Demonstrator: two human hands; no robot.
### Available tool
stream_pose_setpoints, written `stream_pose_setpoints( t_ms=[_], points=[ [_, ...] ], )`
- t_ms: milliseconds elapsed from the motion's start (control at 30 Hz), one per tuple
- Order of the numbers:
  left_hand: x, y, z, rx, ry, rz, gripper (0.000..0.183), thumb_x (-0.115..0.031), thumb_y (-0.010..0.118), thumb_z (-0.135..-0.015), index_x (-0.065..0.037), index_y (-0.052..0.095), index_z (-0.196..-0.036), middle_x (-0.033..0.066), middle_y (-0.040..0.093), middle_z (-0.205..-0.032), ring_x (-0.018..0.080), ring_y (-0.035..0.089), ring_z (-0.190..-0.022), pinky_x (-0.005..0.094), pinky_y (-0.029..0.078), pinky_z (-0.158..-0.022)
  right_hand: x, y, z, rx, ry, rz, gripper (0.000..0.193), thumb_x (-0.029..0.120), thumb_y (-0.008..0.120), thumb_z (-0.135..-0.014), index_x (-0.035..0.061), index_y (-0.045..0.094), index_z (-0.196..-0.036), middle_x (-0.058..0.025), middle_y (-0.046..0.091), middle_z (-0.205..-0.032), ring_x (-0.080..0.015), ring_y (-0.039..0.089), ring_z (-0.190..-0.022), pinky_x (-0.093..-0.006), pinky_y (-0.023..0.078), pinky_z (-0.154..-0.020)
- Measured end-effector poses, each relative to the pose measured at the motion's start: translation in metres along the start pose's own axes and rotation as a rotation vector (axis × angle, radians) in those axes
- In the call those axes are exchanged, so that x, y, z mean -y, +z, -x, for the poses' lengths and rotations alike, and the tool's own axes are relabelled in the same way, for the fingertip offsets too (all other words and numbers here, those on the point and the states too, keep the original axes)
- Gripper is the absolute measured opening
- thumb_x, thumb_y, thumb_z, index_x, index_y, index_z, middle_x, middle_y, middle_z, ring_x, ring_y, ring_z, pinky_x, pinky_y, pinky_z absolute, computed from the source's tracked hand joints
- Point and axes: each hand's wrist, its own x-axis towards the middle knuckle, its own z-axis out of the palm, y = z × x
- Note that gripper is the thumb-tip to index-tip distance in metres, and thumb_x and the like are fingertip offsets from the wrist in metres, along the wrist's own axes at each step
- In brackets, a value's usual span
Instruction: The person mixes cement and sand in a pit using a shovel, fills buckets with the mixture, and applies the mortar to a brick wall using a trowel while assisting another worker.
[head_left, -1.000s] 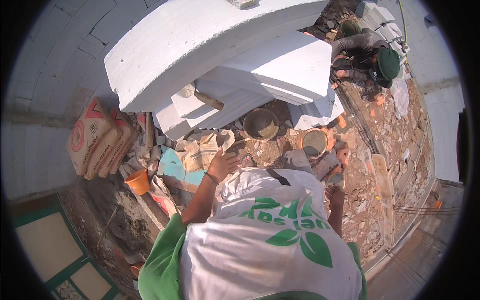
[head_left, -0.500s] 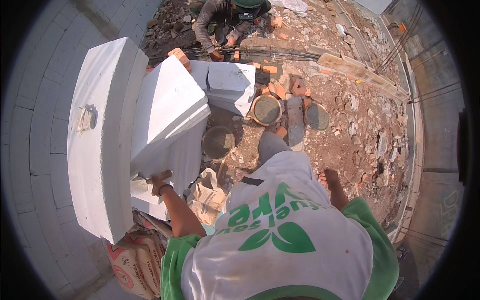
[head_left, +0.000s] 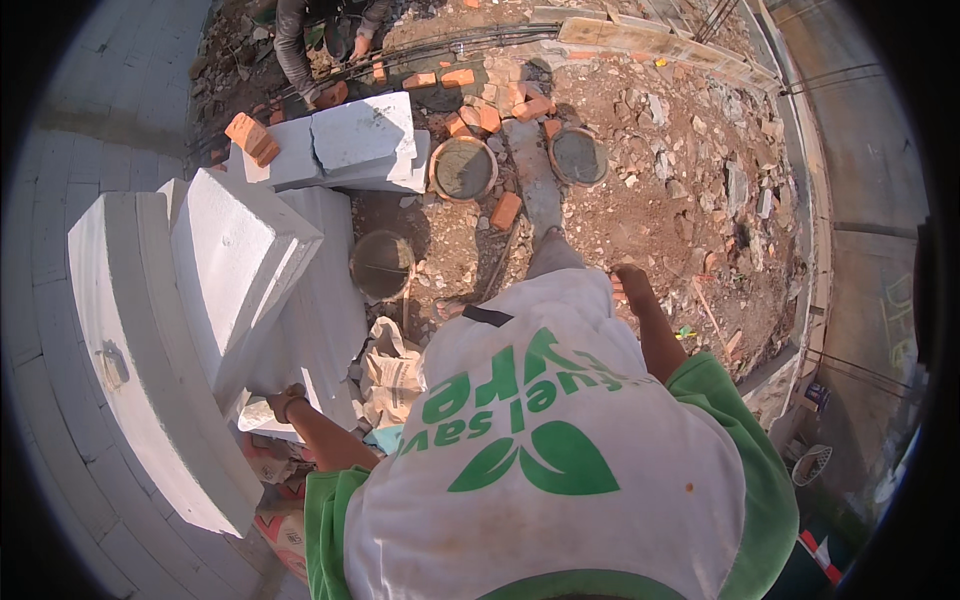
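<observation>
My left hand [head_left: 287, 403] hangs beside the lower end of the stacked white blocks [head_left: 240, 265]. Its fingers lie in shade, so their grip and any contact with the block are unclear. My right hand [head_left: 630, 284] hangs low at my right side over the rubble, fingers loosely apart, with nothing seen in it. A long white block [head_left: 150, 370] leans at the far left of the stack. Between the stack and my legs lies a crumpled paper sack [head_left: 391, 375].
Round tubs of grey mix [head_left: 464, 168] stand ahead among orange bricks [head_left: 506, 210]; a third tub [head_left: 382, 265] sits by the blocks. A co-worker's sleeve [head_left: 294, 50] and hands show at the top near steel bars [head_left: 420, 55]. Broken rubble [head_left: 690, 190] covers the right.
My view has shifted, so the blocks and tubs sit further left and the tubs ahead higher. My left hand, earlier spread against the block, is lower. My right hand shows more fully.
</observation>
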Motion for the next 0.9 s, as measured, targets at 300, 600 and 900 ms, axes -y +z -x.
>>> stream_pose_setpoints(
  t_ms=[300,600,900],
  points=[
    [-0.101,0.043,0.254,0.685,-0.509,1.953,0.014,-0.019,0.05,-0.081,-0.006,0.05,-0.084,0.0073,0.051,-0.071,0.0185,0.054,-0.057,0.0274,0.05,-0.051,0.152,-0.014,-0.052,0.176,-0.316,0.296,0.025,0.018,0.049,-0.085,0.0035,0.055,-0.104,-0.005,0.059,-0.086,-0.0119,0.057,-0.073,-0.0263,0.045,-0.062],
    [-0.375,-0.082,0.503,0.716,0.669,1.29,0.027,-0.015,0.06,-0.082,0.002,0.049,-0.1,0.0078,0.056,-0.077,0.014,0.056,-0.064,0.025,0.047,-0.053,0.28,0.1,-0.048,0.969,-0.159,0.369,0.04,0.036,0.051,-0.086,0.0014,0.055,-0.105,-0.0071,0.058,-0.094,-0.018,0.056,-0.087,-0.0305,0.044,-0.073],
    [-0.519,-0.048,0.565,0.982,0.984,1.094,0.044,-0.018,0.062,-0.078,0.004,0.05,-0.115,0.0121,0.054,-0.103,0.0224,0.056,-0.097,0.0324,0.045,-0.084,0.33,0.092,-0.176,0.714,-0.034,0.092,0.026,0.024,0.053,-0.085,0.002,0.053,-0.099,-0.0066,0.056,-0.082,-0.0128,0.054,-0.071,-0.0257,0.043,-0.058]
  ],
)
